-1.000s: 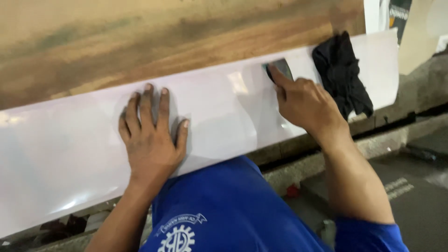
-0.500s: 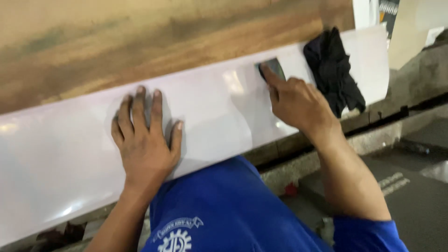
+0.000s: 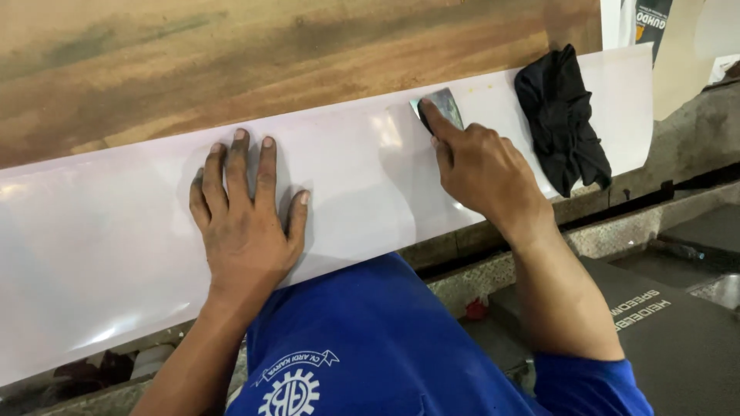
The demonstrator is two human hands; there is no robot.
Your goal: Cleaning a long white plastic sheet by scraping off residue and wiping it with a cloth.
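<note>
Under our right hand (image 3: 482, 173), just right of centre, the forefinger presses a small flat scraper (image 3: 441, 104) against the glossy white sheet (image 3: 100, 231), other fingers curled, while our left hand (image 3: 247, 216) lies flat at centre-left, fingers spread, gripping nothing. We judge low, even, overlapping strokes best, left palm pinning the sheet. Leftward lies open room; a black cloth (image 3: 563, 115) crowds the upper right, and the sheet's edge overhangs below.

My left hand (image 3: 245, 219) lies flat, palm down, fingers spread and pointing away from me, forearm running back toward my body. My right hand (image 3: 482, 166) is curled, index finger stretched forward and pressing down, wrist bent, forearm bare.
</note>
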